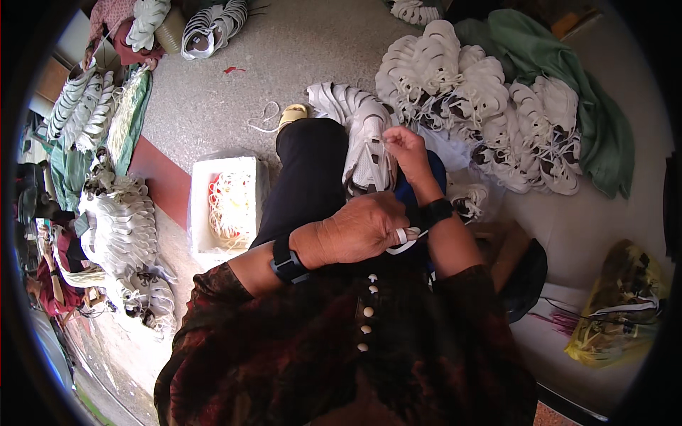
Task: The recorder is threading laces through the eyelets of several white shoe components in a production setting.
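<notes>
Across my lap lies a white shoe upper [370, 129], the front one of a row of nested uppers fanning away to the far left. My right hand [408, 150] is at its right edge, thumb and fingertips pinched together; what is between them is too small to make out. Nearer to me, my left hand [359, 226] is closed in a fist, palm down, by my right wrist. A white shoelace [403, 248] loops out below its fingers, and a white wrap shows on one finger. Dark bands sit on both wrists.
A white foam box [202, 226] holding pale laces stands left of my leg. White shoe uppers are heaped at far right [455, 78] beside green cloth [597, 113], and stacked at left [121, 220]. A yellow bag [618, 312] lies at right. Another person is at far left.
</notes>
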{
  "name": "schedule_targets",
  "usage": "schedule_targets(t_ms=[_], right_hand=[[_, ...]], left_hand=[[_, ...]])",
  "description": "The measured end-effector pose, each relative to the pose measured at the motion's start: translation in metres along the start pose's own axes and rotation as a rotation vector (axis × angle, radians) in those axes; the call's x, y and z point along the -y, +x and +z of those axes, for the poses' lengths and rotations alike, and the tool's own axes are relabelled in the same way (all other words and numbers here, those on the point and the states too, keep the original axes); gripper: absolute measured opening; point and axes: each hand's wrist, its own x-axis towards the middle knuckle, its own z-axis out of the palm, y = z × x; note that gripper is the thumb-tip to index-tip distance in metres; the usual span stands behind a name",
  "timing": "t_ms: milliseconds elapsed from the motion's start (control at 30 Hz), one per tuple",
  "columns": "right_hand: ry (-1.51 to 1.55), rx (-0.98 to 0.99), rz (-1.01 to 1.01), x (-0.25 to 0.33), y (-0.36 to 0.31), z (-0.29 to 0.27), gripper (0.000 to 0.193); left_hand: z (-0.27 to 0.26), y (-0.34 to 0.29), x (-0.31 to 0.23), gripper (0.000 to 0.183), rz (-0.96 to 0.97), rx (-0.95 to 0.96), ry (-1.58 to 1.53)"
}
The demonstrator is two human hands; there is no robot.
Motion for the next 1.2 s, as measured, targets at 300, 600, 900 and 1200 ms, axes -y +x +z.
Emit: schedule_targets(t_ms=[300,600,900,1200], right_hand=[[-0.663,0.178,-0.399,0.014,-0.007,0.019,0.021],[0.908,-0.314,-0.167,0.044,-0.018,-0.055,0.017],[0.309,-0.459,0.582,-0.041,-0.115,-0.188,0.029],[-0.878,-0.094,-0.322,0.052,-0.047,-0.025,0.028]], left_hand=[[-0.005,0.004,-0.001,0.017,0.138,0.001,-0.011],[-0.113,-0.071,0.035,0.026,-0.103,-0.429,-0.852],[-0.123,-0.317,0.217,0.044,-1.114,-0.954,-1.129],[-0.062,-0.026,0.122,0.03,-0.406,-0.384,0.643]])
